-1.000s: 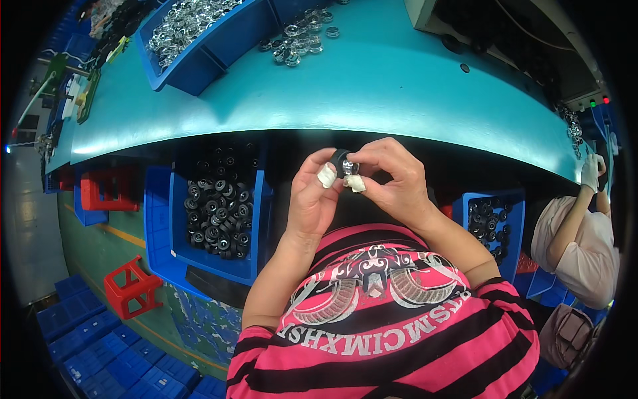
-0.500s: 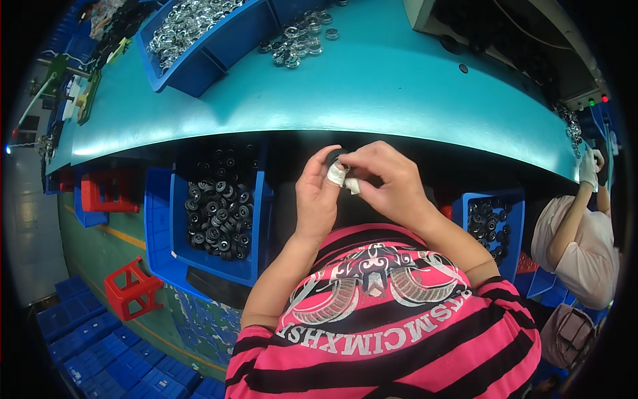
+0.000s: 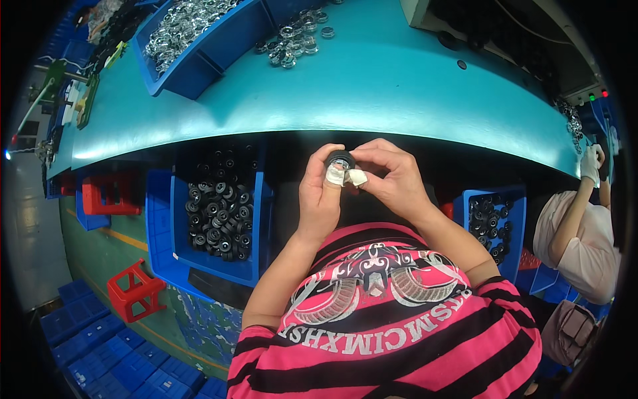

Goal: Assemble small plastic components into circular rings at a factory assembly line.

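A small black wheel with a shiny hub is held up in front of my chest, just off the table's near edge. My left hand is closed round its left side, the thumb, wrapped in white tape, lying on the near face. From the right, my right hand grips the wheel's edge between bent fingers and a thumb that also carries white tape. To my left, a blue bin holds many similar black wheels. Part of the wheel's lower face is hidden behind the thumbs.
On the teal table stands a blue tray of clear, shiny round parts, with loose parts beside it. Another wheel bin is at my right. Red stools stand left. A co-worker's gloved hand is far right.
The wheel has turned so its shiny hub shows more. My right fingers have shifted from over its top to its right edge. My left hand has barely moved.
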The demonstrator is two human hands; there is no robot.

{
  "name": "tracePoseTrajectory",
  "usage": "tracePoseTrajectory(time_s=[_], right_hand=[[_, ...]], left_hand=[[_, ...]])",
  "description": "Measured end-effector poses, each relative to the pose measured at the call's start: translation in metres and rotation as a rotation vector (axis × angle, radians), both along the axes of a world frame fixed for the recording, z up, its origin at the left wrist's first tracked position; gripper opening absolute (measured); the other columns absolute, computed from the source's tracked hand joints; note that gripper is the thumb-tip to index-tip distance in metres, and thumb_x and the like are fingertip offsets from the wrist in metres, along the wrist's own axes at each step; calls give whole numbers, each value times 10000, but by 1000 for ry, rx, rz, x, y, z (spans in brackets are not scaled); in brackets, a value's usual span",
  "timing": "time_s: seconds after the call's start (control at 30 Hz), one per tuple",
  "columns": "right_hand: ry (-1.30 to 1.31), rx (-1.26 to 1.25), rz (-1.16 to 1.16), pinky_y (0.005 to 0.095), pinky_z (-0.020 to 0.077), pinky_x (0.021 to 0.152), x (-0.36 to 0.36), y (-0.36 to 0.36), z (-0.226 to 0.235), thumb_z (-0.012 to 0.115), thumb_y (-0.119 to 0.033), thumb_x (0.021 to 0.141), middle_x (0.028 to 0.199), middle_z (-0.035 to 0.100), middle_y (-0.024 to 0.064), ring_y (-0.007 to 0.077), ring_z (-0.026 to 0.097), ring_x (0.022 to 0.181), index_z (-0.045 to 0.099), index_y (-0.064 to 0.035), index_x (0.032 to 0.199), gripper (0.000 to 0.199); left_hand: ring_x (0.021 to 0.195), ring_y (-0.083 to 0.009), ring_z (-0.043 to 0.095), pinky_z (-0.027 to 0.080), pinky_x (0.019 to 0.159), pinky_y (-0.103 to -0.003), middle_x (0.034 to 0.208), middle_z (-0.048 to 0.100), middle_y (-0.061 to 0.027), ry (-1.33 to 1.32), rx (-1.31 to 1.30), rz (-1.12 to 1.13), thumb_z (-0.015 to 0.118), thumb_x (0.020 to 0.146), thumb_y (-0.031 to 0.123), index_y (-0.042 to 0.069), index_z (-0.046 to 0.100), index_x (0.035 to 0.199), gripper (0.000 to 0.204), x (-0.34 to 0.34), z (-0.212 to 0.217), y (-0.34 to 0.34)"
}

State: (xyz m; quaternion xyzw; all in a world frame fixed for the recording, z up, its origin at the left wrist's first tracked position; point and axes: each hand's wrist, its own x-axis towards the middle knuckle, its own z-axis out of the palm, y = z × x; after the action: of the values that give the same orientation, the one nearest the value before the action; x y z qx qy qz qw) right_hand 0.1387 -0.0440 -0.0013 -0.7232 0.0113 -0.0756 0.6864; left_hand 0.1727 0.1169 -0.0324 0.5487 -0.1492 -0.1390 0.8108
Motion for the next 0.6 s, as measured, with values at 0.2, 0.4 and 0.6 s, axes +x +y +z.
tracePoseTrajectory(time_s=[0.2,0.4,0.6], right_hand=[[13,-6,17,251,572,630,-1,-3,-1,767,15,836,968,691,83,123,703,738,764,-9,1133,297],[-95,-206,-24,254,570,606,-3,3,2,738,40,839,917,707,102,141,714,713,761,-10,1150,316],[-127,-349,-40,269,576,644,-5,6,-3,728,34,848,930,713,107,161,723,761,759,-3,1146,302]], left_hand=[[870,-137,654,573,660,-259,1080,657,-77,74,-76,-7,587,1062,165,41,541,1354,321,-3,-1,-2],[807,-114,644,542,598,-243,1038,666,-64,69,-65,87,607,1045,130,53,575,1299,266,-3,-5,-6],[787,-88,639,532,579,-215,1006,683,-47,114,49,97,626,1041,175,58,609,1258,246,-2,-9,-2]])
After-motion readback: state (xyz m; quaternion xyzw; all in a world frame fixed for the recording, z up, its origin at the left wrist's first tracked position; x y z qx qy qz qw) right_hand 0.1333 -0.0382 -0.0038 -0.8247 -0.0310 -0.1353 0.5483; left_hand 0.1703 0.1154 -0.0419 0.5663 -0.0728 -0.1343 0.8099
